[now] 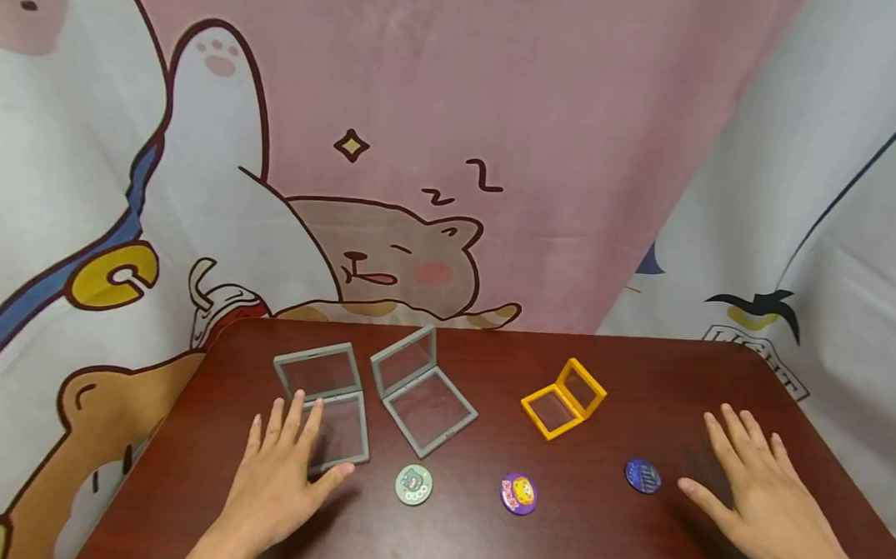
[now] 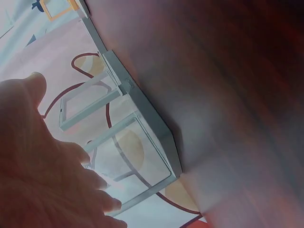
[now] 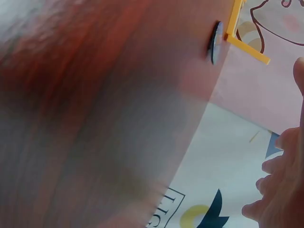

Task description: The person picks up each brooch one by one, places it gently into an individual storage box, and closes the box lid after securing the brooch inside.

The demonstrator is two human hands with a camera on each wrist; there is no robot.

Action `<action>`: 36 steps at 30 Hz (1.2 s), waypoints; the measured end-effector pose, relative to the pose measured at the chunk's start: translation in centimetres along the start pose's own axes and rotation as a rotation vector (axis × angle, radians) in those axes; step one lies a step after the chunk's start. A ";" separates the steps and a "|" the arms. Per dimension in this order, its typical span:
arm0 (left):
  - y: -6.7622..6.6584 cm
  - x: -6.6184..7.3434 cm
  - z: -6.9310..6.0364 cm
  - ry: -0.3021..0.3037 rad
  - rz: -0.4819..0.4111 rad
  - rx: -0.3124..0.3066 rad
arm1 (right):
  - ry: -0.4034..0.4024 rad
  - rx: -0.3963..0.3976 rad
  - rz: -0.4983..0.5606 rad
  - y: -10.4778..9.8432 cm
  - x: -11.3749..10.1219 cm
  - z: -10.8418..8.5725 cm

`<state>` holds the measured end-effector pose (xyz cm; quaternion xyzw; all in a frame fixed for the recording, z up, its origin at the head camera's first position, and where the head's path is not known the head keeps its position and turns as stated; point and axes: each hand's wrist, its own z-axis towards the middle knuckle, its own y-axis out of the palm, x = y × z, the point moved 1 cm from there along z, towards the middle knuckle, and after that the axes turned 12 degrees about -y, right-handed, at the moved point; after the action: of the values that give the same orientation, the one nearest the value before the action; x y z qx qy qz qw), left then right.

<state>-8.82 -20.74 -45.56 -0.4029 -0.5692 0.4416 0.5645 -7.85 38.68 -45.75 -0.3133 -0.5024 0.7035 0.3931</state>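
Note:
My left hand [image 1: 278, 472], fingers straight and spread, hovers at the left over the near part of a grey hinged case [image 1: 362, 426] with clear panes. A second grey case [image 1: 454, 396] stands opened beside it. The left wrist view shows the left hand [image 2: 52, 166] in front of a grey case [image 2: 142, 114]. On the right, my right hand [image 1: 772, 502] is spread and holds nothing. Nearest to it lies a dark blue round badge [image 1: 643, 476]. A small yellow hinged case [image 1: 552, 434] stands opened farther back. A purple badge [image 1: 519, 493] and a pale green badge [image 1: 413, 485] lie at the front.
All of this lies on a dark red-brown wooden table [image 1: 467, 535]. Behind its far edge hangs a pink and white curtain [image 1: 559, 151] printed with cartoon animals, which also falls along both sides.

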 end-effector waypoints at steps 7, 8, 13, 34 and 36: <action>-0.3 -0.3 0.1 -0.025 -0.017 -0.007 | -0.012 0.013 0.014 -0.4 -0.9 0.7; -0.3 -0.3 0.1 -0.034 -0.021 -0.008 | -0.015 0.014 0.014 -0.5 -1.1 0.9; -0.3 -0.5 0.2 -0.071 -0.049 0.007 | -0.044 0.020 0.009 -1.0 -2.3 2.0; -0.5 -1.3 0.8 -0.201 -0.080 -0.070 | -0.202 0.103 0.062 -0.7 -8.5 7.2; -0.4 -1.3 0.9 -0.209 -0.083 -0.071 | -0.219 0.108 0.063 -0.5 -9.1 7.7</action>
<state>-9.66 -22.19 -45.50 -0.3504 -0.6564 0.4370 0.5054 -9.64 27.31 -42.55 -0.2286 -0.4937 0.7715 0.3297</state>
